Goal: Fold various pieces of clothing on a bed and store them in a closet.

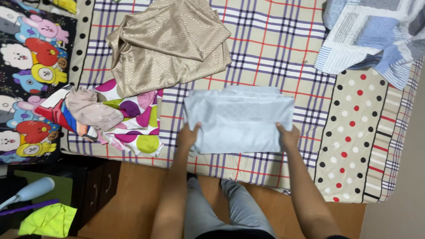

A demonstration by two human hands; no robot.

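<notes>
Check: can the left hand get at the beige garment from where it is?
Probably yes: the left hand rests on the pale blue folded cloth, and only open bedsheet separates it from the beige garment.

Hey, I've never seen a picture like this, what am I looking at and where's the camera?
There is one picture, from a camera on a person's head, looking down at their own arms. They stand at the edge of a bed covered in a plaid sheet. The left hand and right hand grip the near corners of a folded pale blue cloth lying flat on the bed. Beyond it lies a crumpled gold fabric, beside it a polka-dot cloth, and a blue patchwork quilt at the far right corner.
</notes>
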